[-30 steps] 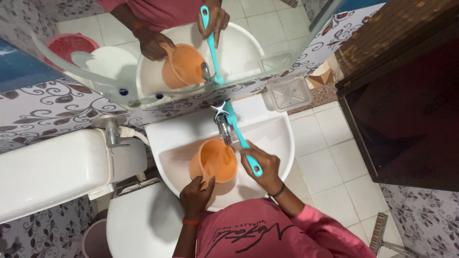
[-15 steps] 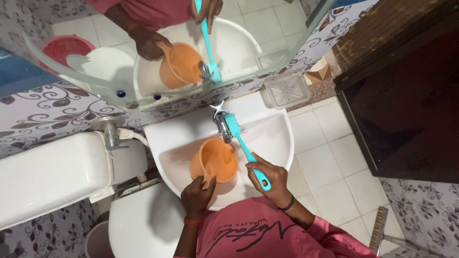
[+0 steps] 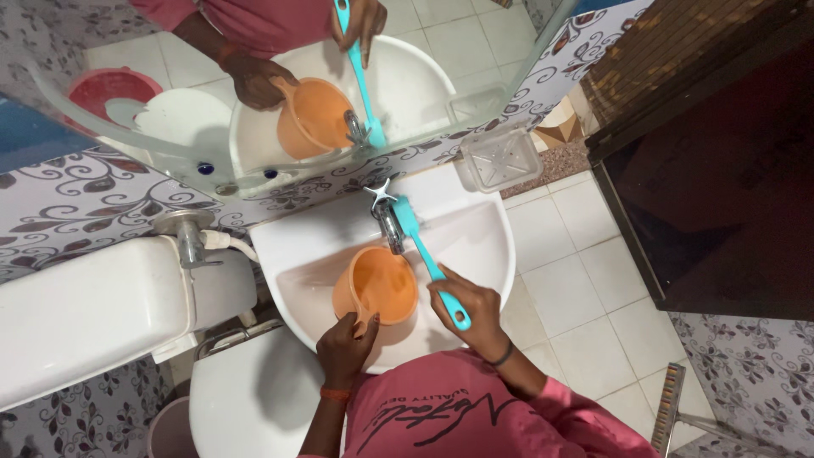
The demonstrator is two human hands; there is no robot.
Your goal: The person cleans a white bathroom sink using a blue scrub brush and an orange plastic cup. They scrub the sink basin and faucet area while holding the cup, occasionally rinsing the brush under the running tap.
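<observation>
Now the right hand point(image 3: 471, 309) is wrapped tight on the teal brush point(image 3: 424, 250), its head pushed back up against the tap point(image 3: 388, 222) at frame centre, so scrubbing continues. The left hand point(image 3: 343, 343) grips the orange mug point(image 3: 377, 284), unmoved over the white basin point(image 3: 483, 246).

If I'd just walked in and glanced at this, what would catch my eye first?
Probably the bright colours over the white sink: the left hand holds an orange mug by its handle under the metal tap, while the right hand grips a turquoise brush with its head against that tap. Above, the mirror shows the same scene upside down.
</observation>
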